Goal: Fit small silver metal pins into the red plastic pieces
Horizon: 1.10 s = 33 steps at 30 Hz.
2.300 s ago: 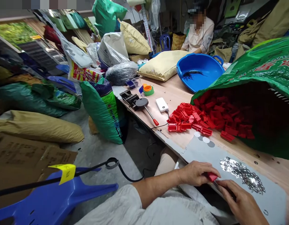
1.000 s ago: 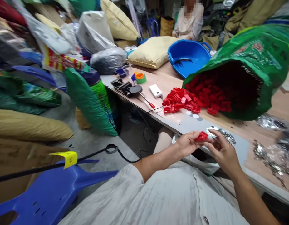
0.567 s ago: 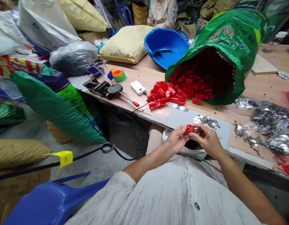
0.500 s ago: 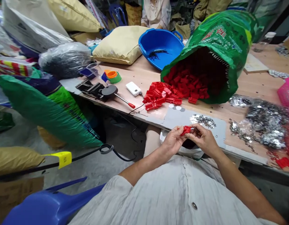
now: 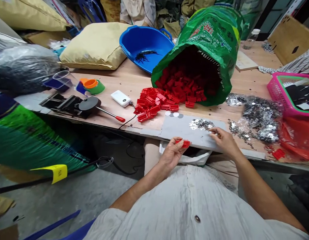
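My left hand pinches a small red plastic piece at the near edge of the grey mat. My right hand rests on the mat beside a small heap of shiny metal bits, its fingertips curled at the heap's edge; whether they hold a bit I cannot see. A pile of red plastic pieces spills from a green sack lying on its side on the wooden table.
A blue basin and a yellow pillow-like bag sit at the back. A white power bank, a black tool with a red-tipped handle and tape rolls lie left. More metal bits and a pink basket are right.
The hands have come apart: my right hand left the red piece and moved right to the metal heap, while my left hand kept the piece. The view swung right and down.
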Tool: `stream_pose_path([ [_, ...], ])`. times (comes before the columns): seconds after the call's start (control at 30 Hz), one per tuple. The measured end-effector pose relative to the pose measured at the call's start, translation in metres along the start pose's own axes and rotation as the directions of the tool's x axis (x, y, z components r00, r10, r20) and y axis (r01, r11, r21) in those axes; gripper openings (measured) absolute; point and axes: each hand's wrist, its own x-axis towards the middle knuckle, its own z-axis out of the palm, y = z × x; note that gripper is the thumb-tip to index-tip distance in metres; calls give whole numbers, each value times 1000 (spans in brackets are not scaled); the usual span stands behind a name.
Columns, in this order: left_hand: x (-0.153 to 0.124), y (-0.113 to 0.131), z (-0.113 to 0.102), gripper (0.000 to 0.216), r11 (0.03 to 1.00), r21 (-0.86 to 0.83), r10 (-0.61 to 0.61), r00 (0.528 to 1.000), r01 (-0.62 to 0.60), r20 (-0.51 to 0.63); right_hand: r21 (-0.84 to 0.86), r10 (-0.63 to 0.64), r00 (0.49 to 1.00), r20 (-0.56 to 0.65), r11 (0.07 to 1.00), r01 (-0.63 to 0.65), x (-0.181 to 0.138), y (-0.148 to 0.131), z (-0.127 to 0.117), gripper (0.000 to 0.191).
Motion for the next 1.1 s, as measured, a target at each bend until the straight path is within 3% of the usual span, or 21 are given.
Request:
stream_pose_path([
  [0.07, 1, 2, -1, 43, 1000, 6, -11, 1000, 11, -4, -220, 37, 991, -125, 973, -64, 8, 20, -14, 22],
  [0.17, 2, 2, 0, 49, 1000, 15, -28, 999, 28, 22, -396, 71, 992, -103, 912, -106, 18, 35, -23, 20],
  [0.43, 4, 2, 9, 51, 999, 9, -46, 997, 45, 61, -513, 104, 983, -152, 841, -169, 34, 24, -10, 24],
  [0.77, 4, 6, 11, 54, 1000, -15, -11, 997, 12, 76, -421, 94, 978, -184, 892, -165, 34, 26, -8, 19],
  [0.87, 3, 6, 10, 53, 999, -15, -27, 996, 28, 83, -311, 118, 972, -201, 934, -178, 31, 26, -10, 18],
  [1.1, 5, 9, 13, 53, 989, -76, -118, 989, 125, 86, -4, 66, 983, -172, 998, -68, 25, 25, -15, 22],
])
